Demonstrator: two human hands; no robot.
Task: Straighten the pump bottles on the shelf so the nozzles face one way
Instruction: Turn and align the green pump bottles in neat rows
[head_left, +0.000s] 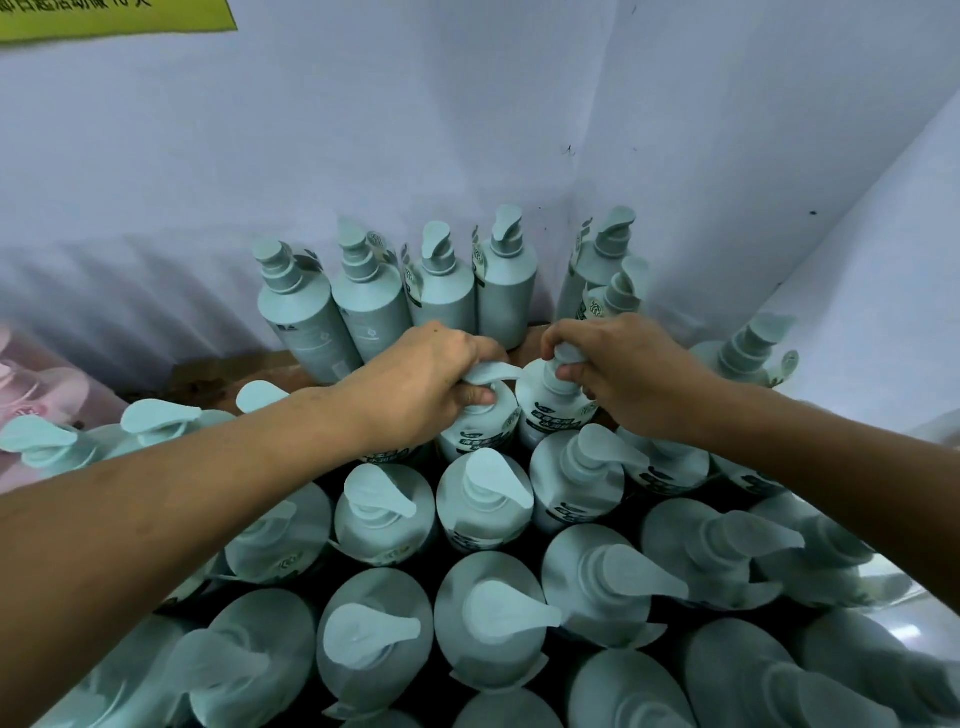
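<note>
Pale teal pump bottles (384, 509) crowd a brown shelf (249, 374), seemingly bare wood, set in a corner of pale walls (467, 130). At mid-shelf the left hand (426, 384) has its grip clasped on one pump head (493, 371); the right hand (618, 374) has its grip clasped on the neighbouring pump (569, 354).

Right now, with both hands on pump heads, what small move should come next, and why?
Probably the right hand twists its pump head rightward: the nozzle under the left hand and the front-row nozzles already point right; this one's is hidden.
</note>
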